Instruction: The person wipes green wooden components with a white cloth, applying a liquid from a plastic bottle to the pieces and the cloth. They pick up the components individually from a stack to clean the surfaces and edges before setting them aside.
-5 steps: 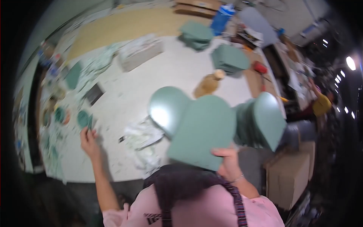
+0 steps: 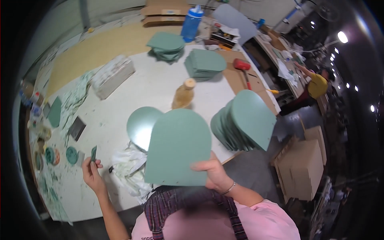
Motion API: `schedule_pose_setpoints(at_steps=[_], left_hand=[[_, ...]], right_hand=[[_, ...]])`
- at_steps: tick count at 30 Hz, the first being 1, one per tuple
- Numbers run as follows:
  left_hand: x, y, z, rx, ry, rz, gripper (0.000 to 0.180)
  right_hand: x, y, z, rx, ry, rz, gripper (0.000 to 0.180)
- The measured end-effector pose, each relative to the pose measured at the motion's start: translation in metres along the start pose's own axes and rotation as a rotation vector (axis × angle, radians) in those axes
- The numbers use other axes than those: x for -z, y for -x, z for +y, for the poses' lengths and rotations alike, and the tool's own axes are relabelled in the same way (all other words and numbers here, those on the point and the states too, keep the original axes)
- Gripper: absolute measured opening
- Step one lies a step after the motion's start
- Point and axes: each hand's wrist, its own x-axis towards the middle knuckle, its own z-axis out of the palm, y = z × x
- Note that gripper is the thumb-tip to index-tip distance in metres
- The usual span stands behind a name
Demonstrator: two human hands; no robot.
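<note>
My right hand (image 2: 214, 172) grips the lower right edge of a flat green panel (image 2: 178, 148) with a rounded top, its thumb lying on the face. In my left hand (image 2: 94, 174), pinched between thumb and fingers, is a small flat green strip (image 2: 93, 153). A small tub of green paste (image 2: 72, 155) stands just beyond that hand. Partly behind the held panel lies another rounded green panel (image 2: 140, 127), with crumpled stained cloth (image 2: 130, 166) in front of it. To the right rises a tall leaning stack of green panels (image 2: 250, 120).
A bottle of amber liquid (image 2: 184, 95) stands mid-table. Farther back are two smaller green stacks (image 2: 166, 45), (image 2: 205, 63), a blue bottle (image 2: 192, 25) and a red mallet (image 2: 242, 65). A pale block (image 2: 113, 78) lies left. Cardboard boxes (image 2: 302, 172) and a person in yellow (image 2: 318, 86) are at right.
The view has shifted, so the table things sit farther left. The held panel now faces me more upright. My left hand has drawn the strip back from the tub.
</note>
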Motion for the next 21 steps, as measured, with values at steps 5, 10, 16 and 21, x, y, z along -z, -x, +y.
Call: schedule_pose_setpoints(at_steps=[5, 10, 16, 21], left_hand=[[-0.029, 0.001, 0.036, 0.027, 0.103, -0.178, 0.016], [-0.049, 0.016, 0.078, 0.018, 0.205, -0.272, 0.015], [-0.072, 0.014, 0.153, -0.436, 0.215, -0.602, 0.032], [-0.063, 0.011, 0.165, -0.563, 0.079, -0.705, 0.027]], right_hand=[[-0.005, 0.014, -0.004, 0.006, -0.029, -0.018, 0.054], [0.000, 0.024, -0.012, 0.038, -0.017, 0.010, 0.046], [0.018, 0.028, -0.014, 0.106, -0.008, 0.024, 0.065], [0.020, 0.027, -0.011, 0.129, -0.029, -0.016, 0.067]])
